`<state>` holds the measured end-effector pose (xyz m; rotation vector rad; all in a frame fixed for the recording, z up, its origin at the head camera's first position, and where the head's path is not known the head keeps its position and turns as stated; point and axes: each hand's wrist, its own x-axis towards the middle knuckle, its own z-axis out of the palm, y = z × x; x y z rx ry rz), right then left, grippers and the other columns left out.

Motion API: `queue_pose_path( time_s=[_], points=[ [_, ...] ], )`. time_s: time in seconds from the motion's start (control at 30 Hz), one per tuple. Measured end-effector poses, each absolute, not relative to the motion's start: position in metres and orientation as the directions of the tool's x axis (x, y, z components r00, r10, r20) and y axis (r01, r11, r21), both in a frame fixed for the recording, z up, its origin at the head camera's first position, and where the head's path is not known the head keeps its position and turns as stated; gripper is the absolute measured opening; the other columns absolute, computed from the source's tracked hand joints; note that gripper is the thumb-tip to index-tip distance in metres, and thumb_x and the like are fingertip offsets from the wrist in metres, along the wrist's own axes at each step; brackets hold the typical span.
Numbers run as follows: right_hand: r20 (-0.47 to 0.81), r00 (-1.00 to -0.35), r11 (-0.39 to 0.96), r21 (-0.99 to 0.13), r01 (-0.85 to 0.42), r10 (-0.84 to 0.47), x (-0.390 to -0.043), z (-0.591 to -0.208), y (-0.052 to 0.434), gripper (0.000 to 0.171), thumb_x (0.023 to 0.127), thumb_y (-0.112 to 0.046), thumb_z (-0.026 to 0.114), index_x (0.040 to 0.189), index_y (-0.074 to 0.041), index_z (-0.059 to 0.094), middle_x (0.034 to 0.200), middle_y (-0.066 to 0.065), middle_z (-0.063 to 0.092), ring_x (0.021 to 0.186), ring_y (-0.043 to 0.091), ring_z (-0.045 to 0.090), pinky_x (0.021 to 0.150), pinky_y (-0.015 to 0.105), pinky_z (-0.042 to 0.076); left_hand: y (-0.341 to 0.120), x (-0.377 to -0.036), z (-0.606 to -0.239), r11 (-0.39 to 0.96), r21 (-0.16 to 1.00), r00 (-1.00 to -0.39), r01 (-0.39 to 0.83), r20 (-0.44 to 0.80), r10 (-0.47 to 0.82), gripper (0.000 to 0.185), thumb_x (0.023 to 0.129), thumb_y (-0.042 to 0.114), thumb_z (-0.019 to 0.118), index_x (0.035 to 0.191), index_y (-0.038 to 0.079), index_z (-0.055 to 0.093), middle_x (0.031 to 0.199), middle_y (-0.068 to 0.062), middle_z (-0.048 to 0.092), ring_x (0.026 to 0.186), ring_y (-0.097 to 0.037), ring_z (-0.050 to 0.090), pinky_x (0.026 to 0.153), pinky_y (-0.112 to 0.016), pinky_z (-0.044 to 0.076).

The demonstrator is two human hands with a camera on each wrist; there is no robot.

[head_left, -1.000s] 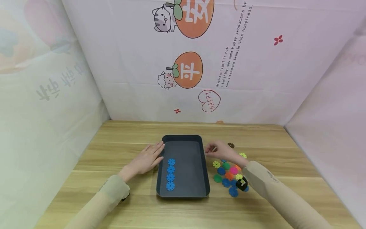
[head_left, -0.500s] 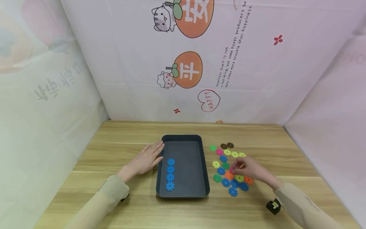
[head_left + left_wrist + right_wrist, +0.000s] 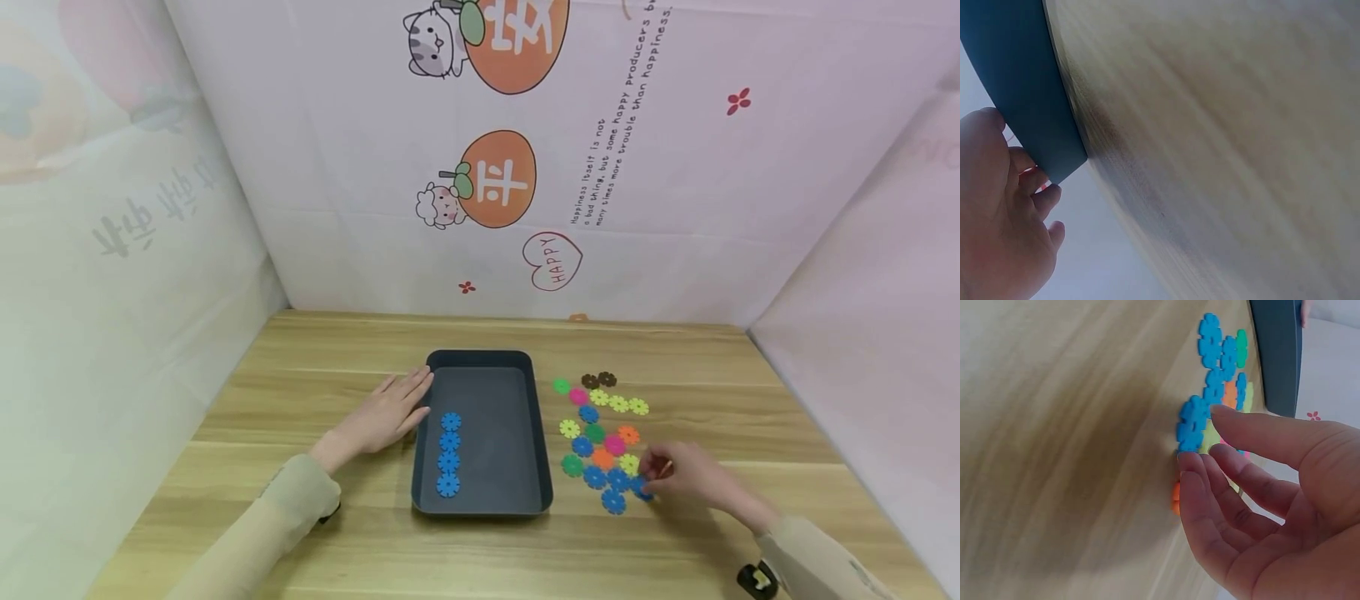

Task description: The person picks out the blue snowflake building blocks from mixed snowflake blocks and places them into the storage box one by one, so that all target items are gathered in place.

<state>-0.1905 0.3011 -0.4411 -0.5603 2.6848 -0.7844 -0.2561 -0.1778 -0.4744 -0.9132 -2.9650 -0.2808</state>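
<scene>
My left hand [image 3: 378,419] rests with straight fingers at the left rim of a dark grey rectangular tray [image 3: 502,442]. In the left wrist view its fingertips touch the tray's outer wall [image 3: 1029,81]. Inside the tray, several blue snowflake discs [image 3: 448,461] form a column on the left. My right hand [image 3: 693,479] hovers low at the loose pile's right edge, fingertips right at a blue snowflake disc [image 3: 642,487]. The right wrist view shows its fingers loosely bent, the thumb apart from them, near blue discs [image 3: 1191,425]; an orange disc [image 3: 1175,499] is partly hidden behind the fingers.
Loose snowflake discs lie right of the tray: brown ones [image 3: 607,379] at the back, a row of yellow ones [image 3: 618,404], pink [image 3: 615,445], orange [image 3: 603,458], green [image 3: 572,465] and blue ones. Printed cloth walls [image 3: 337,208] enclose the wooden table [image 3: 330,533].
My right hand has moved from beside the tray's right rim across the pile toward the front right, uncovering the back discs. The left hand stays on the tray; its blue column is unchanged.
</scene>
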Motion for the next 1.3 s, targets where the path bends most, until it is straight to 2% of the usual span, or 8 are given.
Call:
queue_pose_path(
  time_s=[0.33,0.83,1.13,1.3],
  points=[
    [-0.175,-0.907,0.8,-0.554,-0.231,-0.383,-0.186,-0.447,0.3,0.029,0.073,-0.017,0.085,0.09,-0.004,0.066,0.084,0.002,0.067,0.074,0.005,0.057,0.065,0.016,0.051,-0.177,-0.257,-0.472,0.818,0.145,-0.83,0.557,0.072,0.553,0.061,0.108,0.039,0.038,0.158,0.007,0.024,0.166,-0.011,0.022,0.153,-0.029,0.027,0.124,-0.055,0.023],
    [-0.151,-0.916,0.792,-0.565,-0.229,-0.372,-0.185,-0.452,0.3,0.031,0.072,-0.014,0.086,0.085,-0.006,0.059,0.084,0.002,0.065,0.075,0.006,0.056,0.063,0.017,0.05,-0.177,-0.256,-0.474,0.818,0.147,-0.831,0.556,0.076,0.551,0.061,0.108,0.04,0.037,0.158,0.007,0.025,0.166,-0.011,0.022,0.152,-0.029,0.027,0.124,-0.055,0.022],
    [-0.14,-0.886,0.738,-0.617,-0.271,-0.442,-0.187,-0.447,0.304,0.011,0.082,-0.005,0.072,0.09,-0.003,0.064,0.086,0.003,0.066,0.078,0.001,0.056,0.069,0.016,0.052,-0.178,-0.257,-0.477,0.816,0.138,-0.828,0.561,0.082,0.555,0.062,0.108,0.041,0.036,0.158,0.008,0.024,0.166,-0.01,0.022,0.153,-0.028,0.027,0.124,-0.054,0.023],
    [-0.111,-0.869,0.703,-0.642,-0.307,-0.482,-0.195,-0.437,0.296,0.004,0.088,-0.006,0.067,0.09,-0.002,0.065,0.086,0.003,0.067,0.075,-0.002,0.056,0.064,0.017,0.053,-0.178,-0.258,-0.478,0.818,0.134,-0.828,0.56,0.077,0.555,0.062,0.108,0.042,0.036,0.158,0.008,0.024,0.166,-0.009,0.021,0.153,-0.027,0.026,0.124,-0.054,0.022]
  ],
)
